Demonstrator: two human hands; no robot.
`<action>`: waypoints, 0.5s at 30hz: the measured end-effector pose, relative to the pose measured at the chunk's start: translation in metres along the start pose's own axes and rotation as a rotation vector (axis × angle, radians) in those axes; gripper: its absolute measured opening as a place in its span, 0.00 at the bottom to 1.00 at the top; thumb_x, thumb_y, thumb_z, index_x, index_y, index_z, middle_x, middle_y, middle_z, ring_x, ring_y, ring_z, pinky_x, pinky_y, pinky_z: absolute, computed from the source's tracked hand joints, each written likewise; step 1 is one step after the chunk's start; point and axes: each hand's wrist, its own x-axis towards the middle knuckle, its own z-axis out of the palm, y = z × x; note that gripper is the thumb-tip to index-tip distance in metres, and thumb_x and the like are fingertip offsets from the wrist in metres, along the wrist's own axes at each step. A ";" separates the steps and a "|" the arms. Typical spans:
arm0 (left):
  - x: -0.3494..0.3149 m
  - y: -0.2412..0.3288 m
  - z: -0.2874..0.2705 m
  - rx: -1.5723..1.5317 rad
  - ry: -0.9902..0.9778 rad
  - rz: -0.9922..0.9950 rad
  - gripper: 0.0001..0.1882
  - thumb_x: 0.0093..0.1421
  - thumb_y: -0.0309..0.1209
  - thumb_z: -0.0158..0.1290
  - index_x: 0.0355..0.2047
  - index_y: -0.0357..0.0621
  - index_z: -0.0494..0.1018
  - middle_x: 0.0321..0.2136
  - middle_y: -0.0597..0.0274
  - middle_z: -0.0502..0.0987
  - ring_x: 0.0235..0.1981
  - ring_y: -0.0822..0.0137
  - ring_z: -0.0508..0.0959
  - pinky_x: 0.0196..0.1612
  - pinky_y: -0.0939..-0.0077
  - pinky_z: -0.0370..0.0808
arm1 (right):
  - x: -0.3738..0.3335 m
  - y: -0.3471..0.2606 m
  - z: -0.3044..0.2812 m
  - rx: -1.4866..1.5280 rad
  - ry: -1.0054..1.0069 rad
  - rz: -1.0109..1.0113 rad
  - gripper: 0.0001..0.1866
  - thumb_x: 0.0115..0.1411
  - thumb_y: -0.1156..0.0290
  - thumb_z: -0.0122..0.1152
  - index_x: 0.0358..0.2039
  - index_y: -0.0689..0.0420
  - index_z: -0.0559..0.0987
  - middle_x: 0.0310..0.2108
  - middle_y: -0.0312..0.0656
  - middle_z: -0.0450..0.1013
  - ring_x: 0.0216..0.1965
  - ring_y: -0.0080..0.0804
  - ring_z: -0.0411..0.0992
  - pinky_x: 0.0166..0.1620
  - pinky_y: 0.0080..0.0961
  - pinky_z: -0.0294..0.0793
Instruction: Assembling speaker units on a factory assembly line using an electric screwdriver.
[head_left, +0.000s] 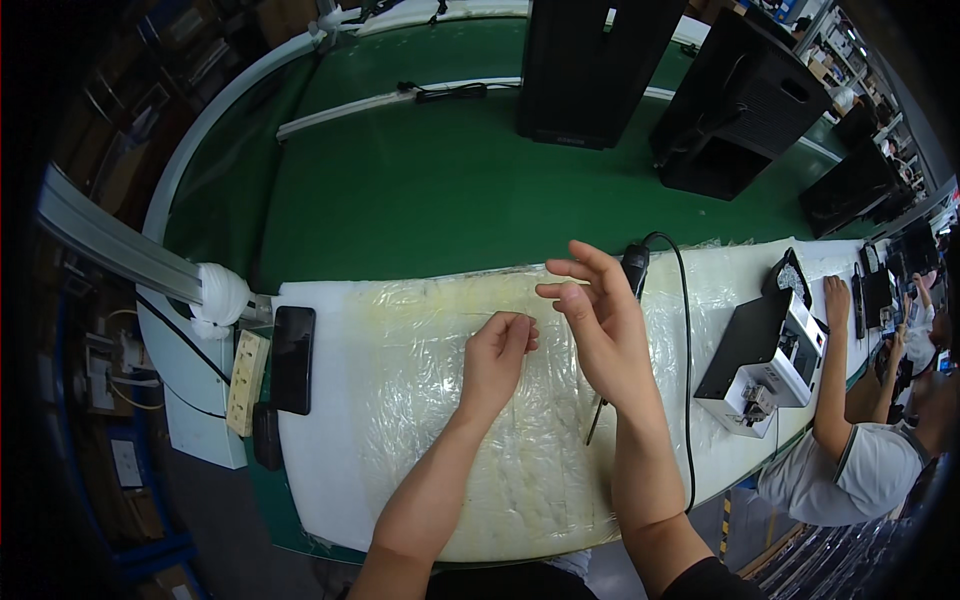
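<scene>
My left hand [497, 357] is closed above the plastic-covered work mat [420, 480], with thumb and fingertips pressed together. Whatever it may hold is too small or hidden to make out. Just right of it, my right hand [612, 335] is raised, fingers spread and slightly bent, nothing visible between them. Behind the right hand and wrist lies a black electric screwdriver [635, 268], partly hidden. Its thin bit [594, 425] shows left of my right forearm, and its black cable loops down on the right.
A black phone [292, 360] and a power strip [246, 383] lie at the left. On the right stands a white-and-black device [765, 365], near a co-worker's arm [835, 370]. Large black speaker-like cabinets [590, 75] stand on the green belt [400, 190] beyond the mat.
</scene>
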 end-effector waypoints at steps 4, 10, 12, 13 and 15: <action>0.002 -0.007 -0.003 0.016 0.006 0.019 0.12 0.69 0.32 0.48 0.37 0.34 0.74 0.28 0.61 0.79 0.29 0.74 0.78 0.35 0.78 0.75 | 0.001 -0.002 0.008 -0.084 -0.069 0.100 0.25 0.69 0.69 0.49 0.63 0.63 0.58 0.53 0.53 0.69 0.45 0.35 0.76 0.41 0.28 0.78; 0.001 -0.001 -0.003 0.089 0.012 0.035 0.13 0.69 0.33 0.48 0.36 0.35 0.75 0.27 0.62 0.79 0.29 0.74 0.77 0.35 0.78 0.75 | 0.003 0.019 0.019 -0.054 -0.133 0.043 0.27 0.71 0.61 0.44 0.64 0.63 0.56 0.54 0.54 0.68 0.48 0.41 0.74 0.47 0.32 0.75; 0.001 -0.001 -0.002 0.066 0.012 0.034 0.13 0.69 0.33 0.48 0.36 0.35 0.75 0.27 0.62 0.79 0.29 0.74 0.77 0.35 0.78 0.75 | 0.001 0.013 0.018 -0.036 -0.152 0.067 0.27 0.72 0.60 0.43 0.65 0.63 0.56 0.55 0.54 0.68 0.49 0.41 0.74 0.49 0.32 0.74; 0.001 -0.001 -0.002 0.048 0.007 0.035 0.13 0.69 0.33 0.47 0.36 0.35 0.75 0.27 0.62 0.79 0.29 0.74 0.77 0.35 0.77 0.75 | 0.001 0.009 0.017 -0.026 -0.163 0.080 0.27 0.72 0.60 0.42 0.65 0.63 0.56 0.56 0.53 0.68 0.50 0.40 0.73 0.50 0.33 0.73; 0.000 0.000 -0.002 0.010 -0.007 0.036 0.13 0.69 0.33 0.47 0.36 0.35 0.75 0.28 0.62 0.79 0.29 0.74 0.77 0.36 0.77 0.75 | -0.003 -0.003 0.014 0.067 -0.150 0.067 0.27 0.72 0.60 0.42 0.64 0.63 0.56 0.56 0.53 0.68 0.50 0.39 0.74 0.49 0.32 0.74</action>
